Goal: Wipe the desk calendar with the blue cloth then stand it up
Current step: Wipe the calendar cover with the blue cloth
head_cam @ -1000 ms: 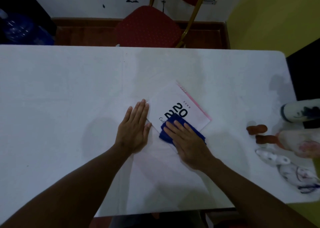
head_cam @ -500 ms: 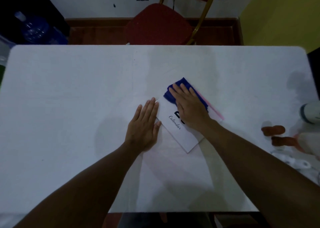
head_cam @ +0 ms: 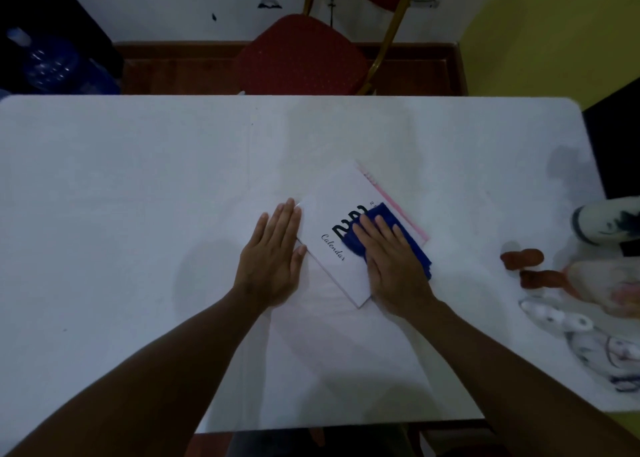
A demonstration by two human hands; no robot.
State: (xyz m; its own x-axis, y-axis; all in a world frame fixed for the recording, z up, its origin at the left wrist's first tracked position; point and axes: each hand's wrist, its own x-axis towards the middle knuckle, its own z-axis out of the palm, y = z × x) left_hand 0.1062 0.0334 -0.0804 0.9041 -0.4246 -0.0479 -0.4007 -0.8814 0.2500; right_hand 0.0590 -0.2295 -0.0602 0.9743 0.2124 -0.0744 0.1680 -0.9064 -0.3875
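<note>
A white desk calendar (head_cam: 341, 202) with a pink bound edge lies flat and turned diagonally on the white table (head_cam: 138, 186), near its middle. The word "Calendar" and part of large black digits show on its cover. My right hand (head_cam: 393, 259) presses flat on a folded blue cloth (head_cam: 414, 245), which covers the calendar's right part and hides some of the digits. My left hand (head_cam: 272, 254) lies flat, fingers together, on the table against the calendar's left corner.
Two brown pieces (head_cam: 523, 259), a white bottle (head_cam: 606, 224) and several pale crumpled items (head_cam: 602, 325) crowd the table's right edge. A red chair (head_cam: 301, 56) stands behind the far edge, and a blue water jug (head_cam: 52, 66) is at the far left.
My right hand slid the blue cloth from the calendar's near end to its far end, then back toward the middle right. My left hand stayed in place.
</note>
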